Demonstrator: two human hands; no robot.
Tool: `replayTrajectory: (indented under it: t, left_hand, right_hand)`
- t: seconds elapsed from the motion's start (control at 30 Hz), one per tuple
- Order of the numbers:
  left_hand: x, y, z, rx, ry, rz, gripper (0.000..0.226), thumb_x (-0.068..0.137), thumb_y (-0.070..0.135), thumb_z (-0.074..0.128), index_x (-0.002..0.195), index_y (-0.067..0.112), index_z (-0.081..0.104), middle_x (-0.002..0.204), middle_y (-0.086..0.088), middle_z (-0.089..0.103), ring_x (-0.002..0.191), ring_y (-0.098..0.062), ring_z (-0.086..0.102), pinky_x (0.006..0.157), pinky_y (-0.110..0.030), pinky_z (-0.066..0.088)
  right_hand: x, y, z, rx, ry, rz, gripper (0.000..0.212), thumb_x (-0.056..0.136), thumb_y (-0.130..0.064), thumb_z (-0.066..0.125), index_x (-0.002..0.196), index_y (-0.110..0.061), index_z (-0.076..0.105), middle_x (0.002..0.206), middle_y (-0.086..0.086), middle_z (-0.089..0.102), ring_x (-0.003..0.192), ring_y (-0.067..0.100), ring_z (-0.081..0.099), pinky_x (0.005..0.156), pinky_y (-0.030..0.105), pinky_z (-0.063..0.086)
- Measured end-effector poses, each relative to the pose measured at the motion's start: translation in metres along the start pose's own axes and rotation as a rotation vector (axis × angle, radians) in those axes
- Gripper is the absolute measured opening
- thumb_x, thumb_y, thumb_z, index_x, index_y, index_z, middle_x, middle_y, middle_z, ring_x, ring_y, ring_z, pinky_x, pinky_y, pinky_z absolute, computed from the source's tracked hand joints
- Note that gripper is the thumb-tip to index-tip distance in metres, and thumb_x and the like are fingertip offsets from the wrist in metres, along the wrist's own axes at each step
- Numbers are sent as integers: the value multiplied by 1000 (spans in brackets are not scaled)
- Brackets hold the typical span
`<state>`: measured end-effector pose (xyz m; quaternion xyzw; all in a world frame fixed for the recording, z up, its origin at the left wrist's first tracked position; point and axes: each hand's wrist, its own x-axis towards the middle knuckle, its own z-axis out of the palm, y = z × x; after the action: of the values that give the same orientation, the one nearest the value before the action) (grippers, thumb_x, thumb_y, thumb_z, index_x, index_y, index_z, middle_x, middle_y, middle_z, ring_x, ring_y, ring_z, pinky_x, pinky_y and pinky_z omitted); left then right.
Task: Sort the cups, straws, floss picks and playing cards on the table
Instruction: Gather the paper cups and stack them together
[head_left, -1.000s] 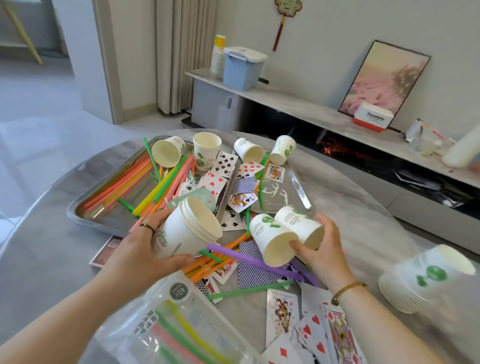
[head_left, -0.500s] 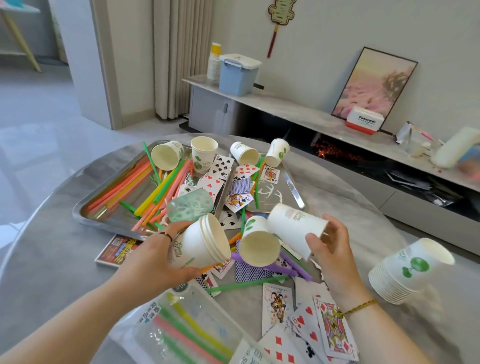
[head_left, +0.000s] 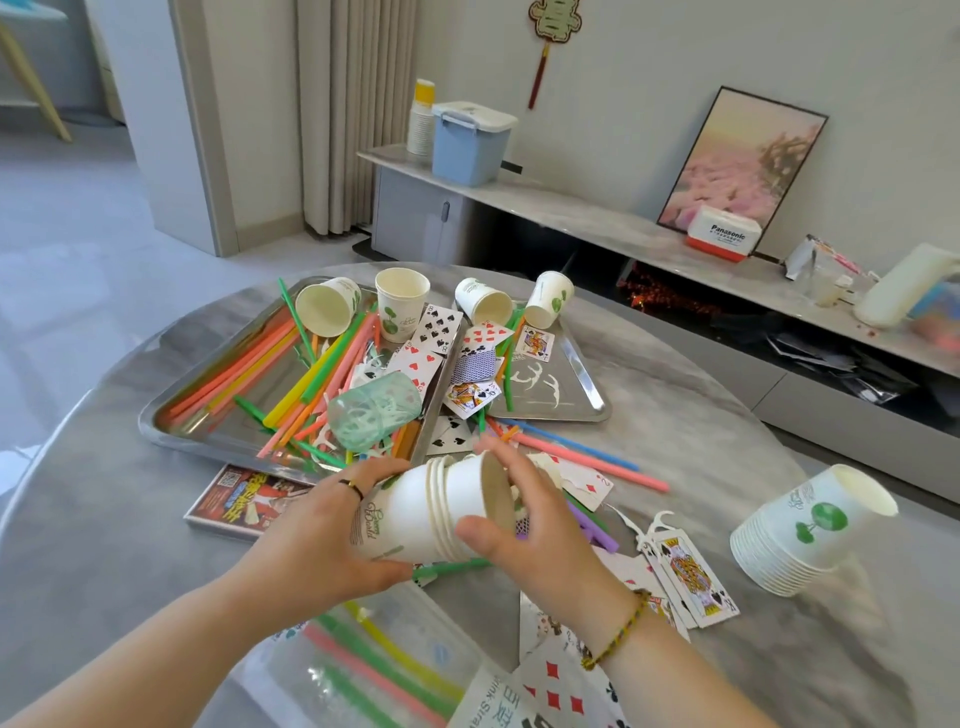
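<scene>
Left hand (head_left: 317, 530): fingers and thumb curled round the base end of a cup stack (head_left: 415, 512), holding it on its side over the desk (head_left: 701, 441).
Right hand (head_left: 530, 519): curled over the stack's open end, thumb on the near rim and fingers across the top rim, gripping the outermost cup.
Cup stack: between both hands, just in front of the left tray (head_left: 166, 415), mouth facing right.
Loose cups (head_left: 327, 306): four along the trays' far edge, one upright, three tipped.
Second stack (head_left: 800, 540): leaning on the desk, well right of the hands.
Straws (head_left: 249, 364): mostly in the left tray, some on the desk.
Cards (head_left: 685, 571): scattered near the right wrist and over both trays.
Floss tub (head_left: 374, 410): on its side in the left tray.
</scene>
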<state>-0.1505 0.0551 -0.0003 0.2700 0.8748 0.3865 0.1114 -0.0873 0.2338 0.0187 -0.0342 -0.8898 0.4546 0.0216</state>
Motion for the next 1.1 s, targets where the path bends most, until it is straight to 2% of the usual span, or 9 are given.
replayTrajectory:
  t: [0.17,0.23,0.3,0.37,0.53,0.77,0.9,1.0,1.1]
  left_hand:
    - [-2,3,0,8,-46,30,75,61,32,80,103,58,23,99,39,35,87,13,45,71,-2,36]
    - [-1,1,-2,-5,-56,22,73,62,31,80,101,59,25,99,38,38,87,12,46,70,-2,37]
    - [1,-3,-5,-27,-34,-14,70,62,30,80,101,59,29,97,32,45,84,10,49,68,-5,39]
    - [4,-7,-10,-88,19,-74,71,60,26,82,108,52,35,94,22,52,80,3,55,69,-12,45]
    - [9,-15,-17,-123,104,-104,73,60,20,83,110,43,35,93,18,52,81,-2,54,70,-22,45]
    - [10,-16,-20,-95,91,-139,73,60,26,82,114,42,35,96,20,47,88,-10,55,83,-35,49]
    - [9,-14,-24,-97,94,-132,71,63,26,80,112,43,32,92,20,48,82,-6,53,71,-23,45]
    - [8,-10,-21,-126,59,-128,69,64,25,80,110,43,33,91,19,48,79,-1,51,68,-20,45]
    - [4,-4,-15,-179,38,-129,67,64,25,80,110,42,35,89,18,52,76,1,53,62,-15,44]
  right_hand:
    - [3,4,12,-146,-143,-50,125,37,-100,9,143,-33,13,132,-22,19,125,-7,9,105,19,7]
    - [4,3,10,-121,-150,-86,113,41,-99,3,137,-41,15,129,-34,16,122,-20,7,104,11,3]
    - [6,1,2,-118,-56,-108,75,55,-91,14,119,-53,20,121,-43,15,114,-32,5,104,6,4]
    - [10,8,-10,-167,79,-100,55,63,-69,28,115,-51,28,120,-40,22,116,-25,17,109,14,10]
    - [16,30,-22,-689,-114,-52,83,77,-37,63,144,-25,14,148,-9,24,138,11,19,112,26,11]
    - [30,30,-3,-881,-75,-29,88,79,-36,61,145,-27,3,143,-4,31,129,18,31,102,30,20]
    - [31,14,-12,-410,218,78,83,73,-29,72,140,-26,22,128,3,43,117,19,38,99,31,31]
    - [27,-9,-16,354,371,74,64,72,-9,75,114,-34,33,105,-1,49,90,10,51,76,23,48]
    - [28,-22,-9,740,378,23,49,68,-1,73,97,-27,42,88,-4,52,73,3,54,57,13,49]
